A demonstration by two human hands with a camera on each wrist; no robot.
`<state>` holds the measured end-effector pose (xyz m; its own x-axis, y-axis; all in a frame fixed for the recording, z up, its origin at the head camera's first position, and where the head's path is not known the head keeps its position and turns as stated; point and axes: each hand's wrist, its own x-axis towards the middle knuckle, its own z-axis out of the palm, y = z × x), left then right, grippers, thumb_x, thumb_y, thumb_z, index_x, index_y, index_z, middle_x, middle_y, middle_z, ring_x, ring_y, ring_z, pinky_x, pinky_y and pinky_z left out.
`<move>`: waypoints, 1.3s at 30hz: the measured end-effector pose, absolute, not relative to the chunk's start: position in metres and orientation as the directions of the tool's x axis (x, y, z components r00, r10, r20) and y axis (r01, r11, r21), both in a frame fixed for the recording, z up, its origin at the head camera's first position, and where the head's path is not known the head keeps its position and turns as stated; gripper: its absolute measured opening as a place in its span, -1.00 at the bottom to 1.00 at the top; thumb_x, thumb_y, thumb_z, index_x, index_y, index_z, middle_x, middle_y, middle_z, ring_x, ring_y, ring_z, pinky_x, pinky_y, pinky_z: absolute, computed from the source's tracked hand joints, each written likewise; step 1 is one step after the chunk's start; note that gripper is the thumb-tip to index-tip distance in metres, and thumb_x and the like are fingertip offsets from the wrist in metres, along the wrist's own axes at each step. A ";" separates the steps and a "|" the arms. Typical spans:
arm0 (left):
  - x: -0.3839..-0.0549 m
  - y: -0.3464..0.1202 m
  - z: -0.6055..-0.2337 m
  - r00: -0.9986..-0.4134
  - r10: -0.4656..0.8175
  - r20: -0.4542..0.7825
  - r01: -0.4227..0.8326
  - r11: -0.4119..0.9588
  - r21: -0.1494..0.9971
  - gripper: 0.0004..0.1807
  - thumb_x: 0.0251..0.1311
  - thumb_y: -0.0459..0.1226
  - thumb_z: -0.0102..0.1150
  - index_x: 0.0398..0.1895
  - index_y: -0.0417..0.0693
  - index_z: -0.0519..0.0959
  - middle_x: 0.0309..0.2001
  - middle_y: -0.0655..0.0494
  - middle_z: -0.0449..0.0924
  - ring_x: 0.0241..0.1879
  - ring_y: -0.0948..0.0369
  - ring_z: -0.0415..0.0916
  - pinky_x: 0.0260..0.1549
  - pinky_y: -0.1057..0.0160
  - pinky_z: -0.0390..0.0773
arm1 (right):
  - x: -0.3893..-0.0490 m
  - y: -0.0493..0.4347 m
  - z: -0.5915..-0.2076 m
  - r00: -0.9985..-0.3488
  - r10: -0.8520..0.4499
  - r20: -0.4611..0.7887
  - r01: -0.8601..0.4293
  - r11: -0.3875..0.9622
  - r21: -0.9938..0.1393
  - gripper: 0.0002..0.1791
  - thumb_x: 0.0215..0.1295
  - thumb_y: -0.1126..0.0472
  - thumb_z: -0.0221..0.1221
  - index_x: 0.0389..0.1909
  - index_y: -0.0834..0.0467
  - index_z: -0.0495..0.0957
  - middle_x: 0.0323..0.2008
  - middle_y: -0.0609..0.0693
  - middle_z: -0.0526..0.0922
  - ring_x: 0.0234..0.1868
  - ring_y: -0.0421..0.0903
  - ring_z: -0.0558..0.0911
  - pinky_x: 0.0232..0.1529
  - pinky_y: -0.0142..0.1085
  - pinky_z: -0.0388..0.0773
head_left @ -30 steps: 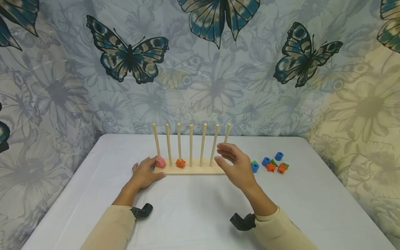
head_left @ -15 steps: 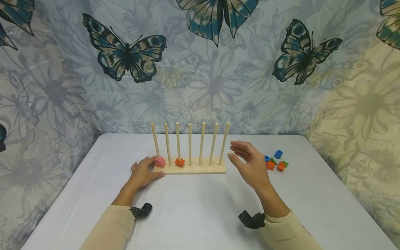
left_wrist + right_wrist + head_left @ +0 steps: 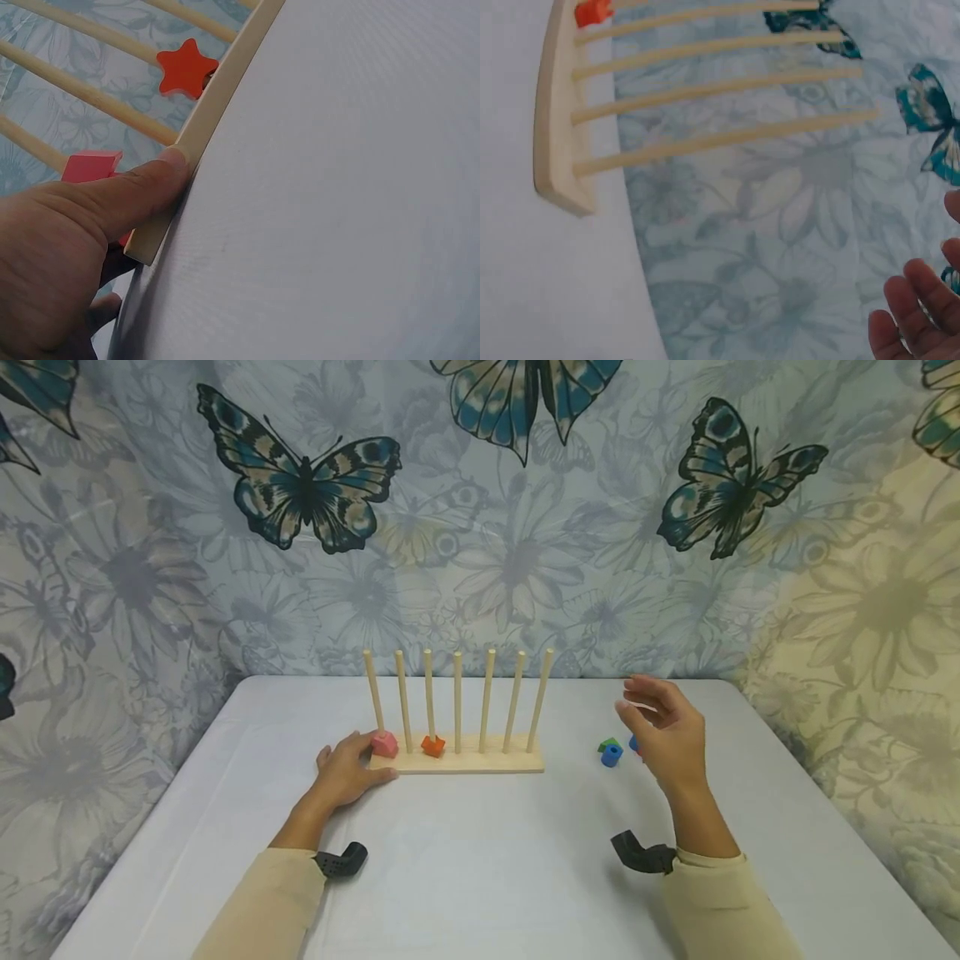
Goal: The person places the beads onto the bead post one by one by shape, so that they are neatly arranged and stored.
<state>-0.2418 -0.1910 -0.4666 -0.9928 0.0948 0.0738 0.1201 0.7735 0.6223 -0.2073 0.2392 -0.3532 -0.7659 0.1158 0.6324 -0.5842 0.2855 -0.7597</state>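
Observation:
A wooden peg rack (image 3: 480, 764) with a row of upright pegs stands on the table. My left hand (image 3: 347, 774) grips its left end, the thumb (image 3: 146, 187) along the front edge and the other fingers partly hidden behind. A pink bead (image 3: 386, 744) sits low on the leftmost peg, close to that hand. On the third peg from the left is an orange star bead (image 3: 186, 69). My right hand (image 3: 670, 735) hovers right of the rack, holding nothing, its fingers loosely bent and apart in the right wrist view. It covers most of the loose beads behind it.
A blue bead (image 3: 611, 755) and a green bead (image 3: 609, 744) lie on the white tablecloth (image 3: 480, 868) right of the rack. Part of another blue bead (image 3: 633, 742) shows beside the right hand. A patterned wall (image 3: 517, 602) rises behind the table.
My right hand has moved right, away from the rack's pegs to above the loose beads, hiding several of them. The left hand has stayed on the rack's left end.

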 end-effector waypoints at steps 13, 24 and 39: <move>-0.240 -0.191 -0.463 -0.994 0.092 0.064 0.112 0.770 0.628 -0.13 -0.01 0.00 0.45 0.33 -0.23 0.36 0.32 -0.30 0.28 0.39 -0.18 0.01 0.25 -0.28 -0.32 | -0.225 0.287 -0.398 -0.846 0.335 0.414 -0.283 0.376 -0.882 -0.63 0.30 0.22 0.24 0.11 0.21 0.52 -0.04 0.10 0.60 -0.07 -0.18 0.53 -0.13 -0.52 0.46; -0.238 -0.190 -0.464 -0.992 0.096 0.085 0.128 0.770 0.625 -0.16 -0.02 -0.04 0.47 0.31 -0.22 0.39 0.31 -0.26 0.31 0.38 -0.18 0.04 0.25 -0.28 -0.32 | -0.226 0.306 -0.439 -0.878 0.444 0.177 0.044 0.444 -0.895 -0.54 0.39 0.03 0.12 0.17 0.24 0.49 0.04 0.10 0.56 0.00 -0.11 0.48 -0.13 -0.51 0.43; -0.238 -0.190 -0.467 -0.993 0.093 0.078 0.121 0.767 0.630 -0.16 -0.02 -0.02 0.46 0.31 -0.20 0.39 0.31 -0.26 0.30 0.38 -0.17 0.04 0.25 -0.28 -0.34 | -0.227 0.311 -0.454 -0.876 0.410 0.253 0.048 0.596 -0.801 -0.67 0.38 0.10 0.10 -0.01 0.25 0.59 -0.08 0.14 0.62 -0.07 -0.05 0.50 -0.09 -0.25 0.38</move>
<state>-0.2383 -0.1897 -0.4673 -0.9927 0.0927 0.0776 0.1209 0.7673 0.6298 -0.2267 0.3109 -0.4543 -0.8761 0.4103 0.2531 0.0477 0.5963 -0.8014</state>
